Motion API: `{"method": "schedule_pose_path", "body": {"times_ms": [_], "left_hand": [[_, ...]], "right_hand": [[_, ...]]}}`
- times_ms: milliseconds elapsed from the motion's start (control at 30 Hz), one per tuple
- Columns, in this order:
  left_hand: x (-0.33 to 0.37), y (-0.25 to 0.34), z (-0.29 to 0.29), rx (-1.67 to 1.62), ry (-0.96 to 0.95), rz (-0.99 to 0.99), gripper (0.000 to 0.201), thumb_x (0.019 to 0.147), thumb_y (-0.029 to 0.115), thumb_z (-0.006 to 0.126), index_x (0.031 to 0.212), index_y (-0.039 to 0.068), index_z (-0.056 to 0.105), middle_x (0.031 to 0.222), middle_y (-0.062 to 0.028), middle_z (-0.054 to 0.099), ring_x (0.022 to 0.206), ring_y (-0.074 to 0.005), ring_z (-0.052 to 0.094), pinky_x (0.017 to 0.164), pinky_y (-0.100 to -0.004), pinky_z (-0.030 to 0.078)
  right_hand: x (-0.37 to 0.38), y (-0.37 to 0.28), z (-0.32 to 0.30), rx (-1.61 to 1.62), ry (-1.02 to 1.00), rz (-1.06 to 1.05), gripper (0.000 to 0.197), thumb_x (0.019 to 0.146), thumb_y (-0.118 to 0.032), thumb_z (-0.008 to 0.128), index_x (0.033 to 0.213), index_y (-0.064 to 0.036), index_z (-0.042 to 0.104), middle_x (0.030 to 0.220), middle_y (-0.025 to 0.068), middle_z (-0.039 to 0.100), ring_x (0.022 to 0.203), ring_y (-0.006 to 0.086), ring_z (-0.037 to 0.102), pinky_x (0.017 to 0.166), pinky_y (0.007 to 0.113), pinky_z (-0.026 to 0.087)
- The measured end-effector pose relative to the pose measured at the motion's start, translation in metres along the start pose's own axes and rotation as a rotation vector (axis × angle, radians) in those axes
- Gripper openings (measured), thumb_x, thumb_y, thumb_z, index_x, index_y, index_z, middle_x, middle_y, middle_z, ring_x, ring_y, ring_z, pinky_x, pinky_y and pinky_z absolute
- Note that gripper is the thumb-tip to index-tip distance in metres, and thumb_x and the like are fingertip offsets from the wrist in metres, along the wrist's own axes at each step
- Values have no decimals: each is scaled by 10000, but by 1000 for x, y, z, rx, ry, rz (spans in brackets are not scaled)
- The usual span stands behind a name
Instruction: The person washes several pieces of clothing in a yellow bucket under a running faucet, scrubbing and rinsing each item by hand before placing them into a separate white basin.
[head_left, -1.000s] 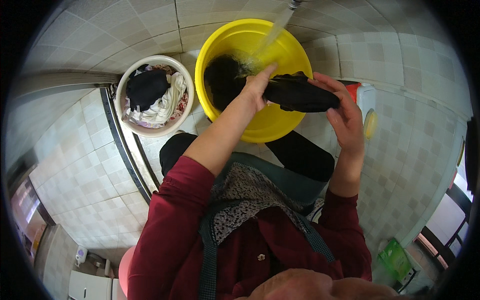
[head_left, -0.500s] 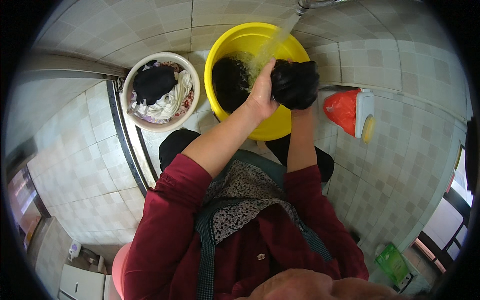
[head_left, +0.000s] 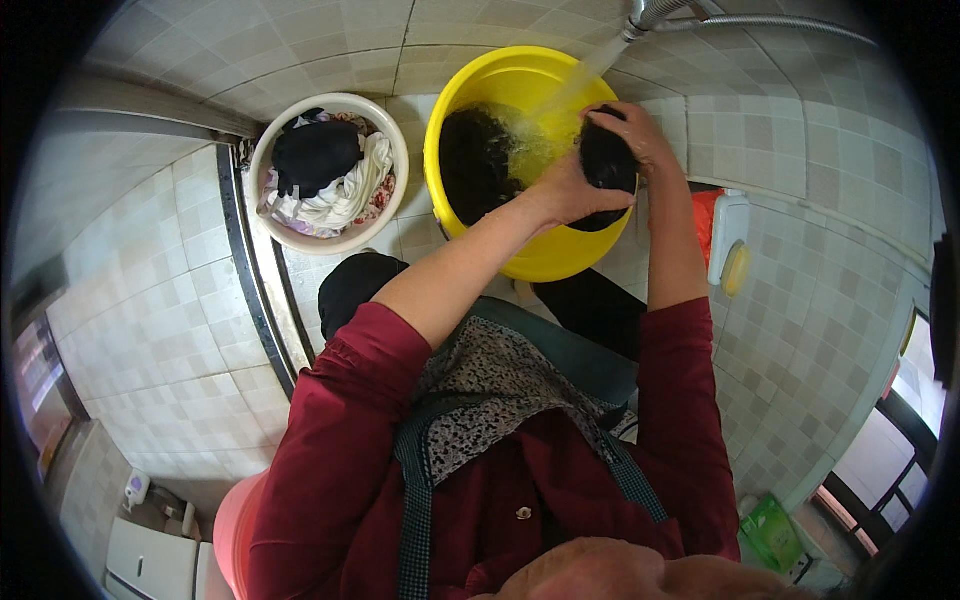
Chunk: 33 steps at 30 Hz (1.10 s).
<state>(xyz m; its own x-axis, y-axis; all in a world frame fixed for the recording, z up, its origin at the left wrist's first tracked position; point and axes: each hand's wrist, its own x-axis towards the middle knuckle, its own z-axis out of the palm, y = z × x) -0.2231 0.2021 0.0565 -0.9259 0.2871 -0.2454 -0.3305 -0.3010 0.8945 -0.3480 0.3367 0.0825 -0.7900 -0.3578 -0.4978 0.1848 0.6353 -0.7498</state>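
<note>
Over the right side of a yellow bucket, a bunched wet black cloth is held between my two hands. My left hand grips its lower left side, with the thumb stretched along its lower part. My right hand wraps its upper right side, fingers curled over the top. More black cloth lies in the water at the bucket's left. From a hose end above, a stream of water falls into the bucket beside my hands.
Left of the bucket stands a white basin holding a black garment and white fabric. A red plastic bag hangs on the right by a white holder. Tiled walls close in behind. A pink stool is under me.
My right hand has shifted right and come up around the bunched cloth, which hid it before. My left hand has moved right and lower with the cloth.
</note>
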Motion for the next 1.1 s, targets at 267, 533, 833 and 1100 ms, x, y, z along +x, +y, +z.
{"method": "schedule_pose_path", "body": {"times_ms": [267, 533, 833, 1100], "left_hand": [[1, -24, -1, 820, 115, -152, 624, 717, 347, 734, 1083, -91, 483, 1000, -274, 632, 943, -362, 648, 841, -414, 518], [-10, -18, -7, 1069, 28, -135, 735, 702, 376, 799, 1196, -27, 434, 1052, -243, 618, 1009, -368, 614, 852, -407, 513], [-27, 55, -76, 488, 524, 147, 843, 733, 596, 689, 1196, -88, 519, 993, -240, 655, 964, -350, 645, 851, -393, 507], [-121, 110, -181, -67, 660, 267, 431, 876, 159, 659, 1235, -33, 516, 966, -124, 650, 828, -157, 658, 696, -258, 569]], "right_hand": [[38, 38, 39, -820, 64, 78, 378, 745, -281, 653, 932, 47, 674, 967, 272, 646, 907, 414, 622, 806, 441, 492], [-12, 63, 42, -240, 269, -155, 337, 914, -290, 536, 1041, -9, 670, 1009, 205, 664, 969, 297, 630, 858, 354, 466], [-102, -10, 35, 759, 298, -234, 320, 1022, -242, 402, 1202, -11, 531, 1225, 159, 561, 1031, 255, 609, 875, 354, 508], [-122, -91, 109, 226, 206, -362, 320, 1013, -252, 426, 1198, -23, 552, 1101, 119, 637, 989, 179, 609, 894, 337, 501]]}}
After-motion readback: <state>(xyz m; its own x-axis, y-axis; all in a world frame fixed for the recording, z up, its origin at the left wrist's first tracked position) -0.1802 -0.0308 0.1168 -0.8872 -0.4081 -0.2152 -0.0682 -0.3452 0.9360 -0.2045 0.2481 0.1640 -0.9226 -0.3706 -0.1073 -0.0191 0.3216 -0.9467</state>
